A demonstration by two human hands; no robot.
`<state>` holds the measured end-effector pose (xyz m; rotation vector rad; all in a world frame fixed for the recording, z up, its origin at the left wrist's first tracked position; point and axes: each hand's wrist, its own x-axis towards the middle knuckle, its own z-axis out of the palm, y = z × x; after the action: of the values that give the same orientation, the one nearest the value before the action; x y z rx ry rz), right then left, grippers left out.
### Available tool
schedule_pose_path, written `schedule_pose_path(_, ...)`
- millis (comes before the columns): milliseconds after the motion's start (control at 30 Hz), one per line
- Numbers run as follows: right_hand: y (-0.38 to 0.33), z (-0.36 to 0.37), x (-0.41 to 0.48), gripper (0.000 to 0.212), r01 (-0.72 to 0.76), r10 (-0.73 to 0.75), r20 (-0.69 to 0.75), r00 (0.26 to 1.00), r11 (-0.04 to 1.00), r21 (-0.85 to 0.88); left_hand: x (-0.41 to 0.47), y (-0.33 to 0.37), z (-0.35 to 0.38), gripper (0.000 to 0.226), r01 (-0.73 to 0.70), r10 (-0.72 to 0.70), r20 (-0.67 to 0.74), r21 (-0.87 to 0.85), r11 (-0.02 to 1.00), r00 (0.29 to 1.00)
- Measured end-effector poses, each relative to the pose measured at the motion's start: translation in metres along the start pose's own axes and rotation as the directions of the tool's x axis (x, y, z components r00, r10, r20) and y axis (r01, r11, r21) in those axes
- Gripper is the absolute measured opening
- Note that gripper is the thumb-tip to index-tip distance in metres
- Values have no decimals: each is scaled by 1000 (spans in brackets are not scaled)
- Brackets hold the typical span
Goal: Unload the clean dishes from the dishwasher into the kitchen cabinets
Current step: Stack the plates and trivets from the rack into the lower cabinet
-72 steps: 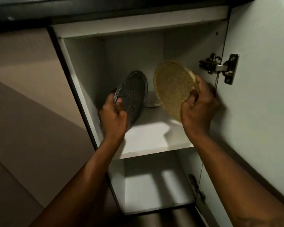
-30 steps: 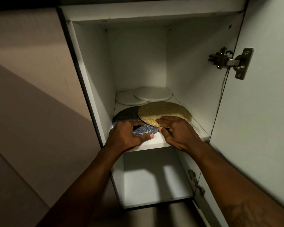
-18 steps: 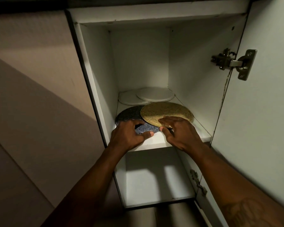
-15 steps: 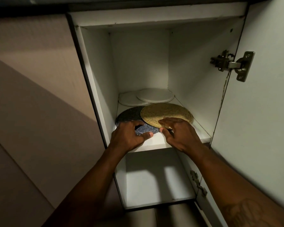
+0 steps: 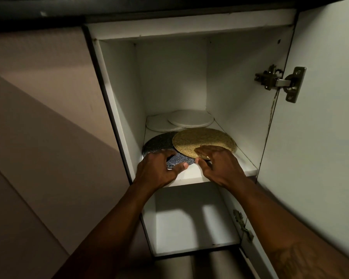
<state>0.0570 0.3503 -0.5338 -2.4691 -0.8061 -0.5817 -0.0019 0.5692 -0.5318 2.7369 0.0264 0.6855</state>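
Both round plates lie flat at the front of the upper shelf. The dark speckled plate is on the shelf's left, and the gold speckled plate overlaps its right rim. The left hand curls its grip over the dark plate's near edge. The right hand pinches the gold plate's near edge. Each plate lies just beyond its grip. Two white plates sit at the shelf's back. Fingers hide both near rims.

right mat overlapping left mat, plates behind
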Motion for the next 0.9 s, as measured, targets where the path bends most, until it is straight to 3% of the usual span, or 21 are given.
schedule_pose_path(600,-1,-1,1,43,-29,28,19,999,998,49,-4,1,4,70,-18,16,-58,-33,999,998)
schedule_pose_path(900,3,-6,4,45,-14,14,0,1000,998,68,0,8,-3,55,-137,124,-112,-118,984,986)
